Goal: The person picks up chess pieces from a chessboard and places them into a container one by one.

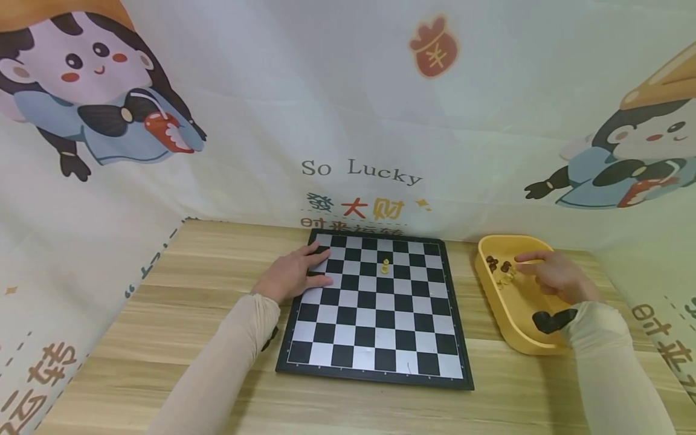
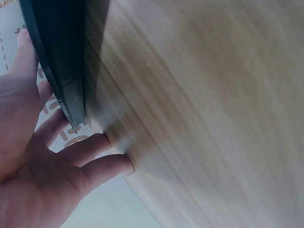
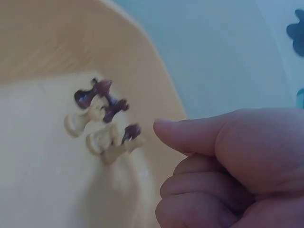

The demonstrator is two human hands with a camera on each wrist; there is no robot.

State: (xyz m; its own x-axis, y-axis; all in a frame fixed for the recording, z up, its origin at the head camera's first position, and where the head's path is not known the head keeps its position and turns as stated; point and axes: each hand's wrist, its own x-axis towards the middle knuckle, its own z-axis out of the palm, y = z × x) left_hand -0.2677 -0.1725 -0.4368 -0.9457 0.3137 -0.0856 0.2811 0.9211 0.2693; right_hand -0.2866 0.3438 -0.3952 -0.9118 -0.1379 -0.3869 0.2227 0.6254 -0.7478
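Observation:
A black-and-white chessboard (image 1: 359, 316) lies on the wooden table. My left hand (image 1: 288, 273) rests on its left edge, fingers spread; in the left wrist view, two fingertips (image 2: 124, 164) reach down to the tabletop beside the board's dark side (image 2: 57, 52). One pale yellow chess piece (image 1: 385, 266) stands on the board's far half. At the right, my right hand (image 1: 557, 278) hovers over a yellow tray (image 1: 505, 317). Near its fingertips lie dark brown chess pieces (image 3: 114, 110) and cream ones (image 3: 102, 138). Between its thumb and fingers I see no piece.
The wooden tabletop (image 1: 179, 314) extends to both sides and in front of the board. A printed white cloth (image 1: 261, 109) hangs behind the table, close to the board's far edge. A dark strap (image 1: 553, 320) sits at the right wrist.

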